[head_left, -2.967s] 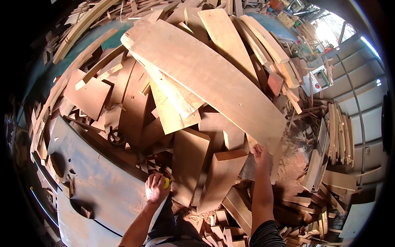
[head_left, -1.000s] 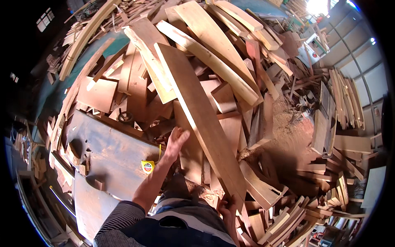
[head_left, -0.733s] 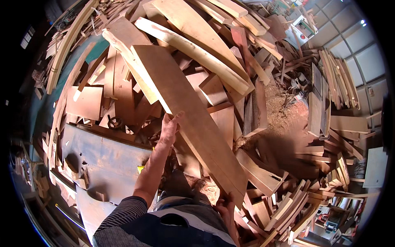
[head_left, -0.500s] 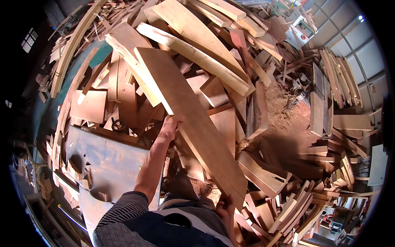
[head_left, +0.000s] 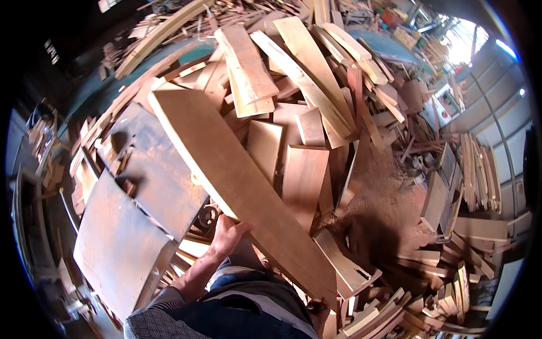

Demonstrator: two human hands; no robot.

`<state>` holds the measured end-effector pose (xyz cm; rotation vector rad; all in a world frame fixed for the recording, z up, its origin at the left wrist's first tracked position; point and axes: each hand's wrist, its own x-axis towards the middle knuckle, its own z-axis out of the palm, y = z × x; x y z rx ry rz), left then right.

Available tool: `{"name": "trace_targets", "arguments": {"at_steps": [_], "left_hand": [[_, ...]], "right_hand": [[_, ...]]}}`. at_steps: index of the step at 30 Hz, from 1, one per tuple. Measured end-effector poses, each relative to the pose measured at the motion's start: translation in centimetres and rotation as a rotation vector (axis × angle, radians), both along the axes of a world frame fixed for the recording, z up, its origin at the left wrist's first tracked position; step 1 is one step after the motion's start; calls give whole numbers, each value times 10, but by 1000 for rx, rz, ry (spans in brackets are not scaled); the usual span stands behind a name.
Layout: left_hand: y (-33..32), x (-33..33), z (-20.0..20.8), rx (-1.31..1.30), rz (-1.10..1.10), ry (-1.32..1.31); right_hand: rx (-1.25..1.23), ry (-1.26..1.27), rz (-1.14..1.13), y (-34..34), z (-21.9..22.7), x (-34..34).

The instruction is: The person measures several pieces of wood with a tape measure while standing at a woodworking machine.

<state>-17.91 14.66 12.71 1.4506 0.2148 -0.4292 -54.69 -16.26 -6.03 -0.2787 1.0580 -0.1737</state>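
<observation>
A long, wide wooden board (head_left: 237,175) slants across the middle, its far end at the upper left over the grey metal machine table and its near end close to my body. My left hand (head_left: 227,233) is closed on the board's left edge, thumb over the top face. At the near end, my right hand (head_left: 319,312) holds the board's lower corner; shadow and the board hide most of its fingers. The metal machine table (head_left: 113,237) lies left of my left arm, with a dark handwheel (head_left: 207,216) beside it.
Loose boards and offcuts (head_left: 307,178) are heaped beyond the held board. Sawdust (head_left: 372,186) covers the ground to the right. Cut strips (head_left: 367,319) lie at the lower right, and planks (head_left: 480,169) lean against the wall panels at the right.
The board's far end has swung left and toward me, now over the machine table's edge. My left hand has come nearer my body with it. The view has turned too.
</observation>
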Motion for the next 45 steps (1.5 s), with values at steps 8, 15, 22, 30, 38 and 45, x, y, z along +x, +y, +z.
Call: {"name": "trace_targets", "arguments": {"at_steps": [8,15,22,30,38,45], "left_hand": [[38,-161,-24,51,432,-12],[86,-256,-43,346,696,-116],[152,-315,-56,-185,1275,12],[243,-333,-111,-363,1468,-83],[313,-392,-189,-477,1466,-118],[221,-348,-208,-713,1228,26]], "right_hand": [[40,-101,301,-83,50,25],[-168,-39,596,-83,48,104],[-154,-122,872,12,89,185],[-176,-238,1066,159,91,272],[-145,-102,1258,258,65,250],[-5,-124,1307,254,-1,253]]}}
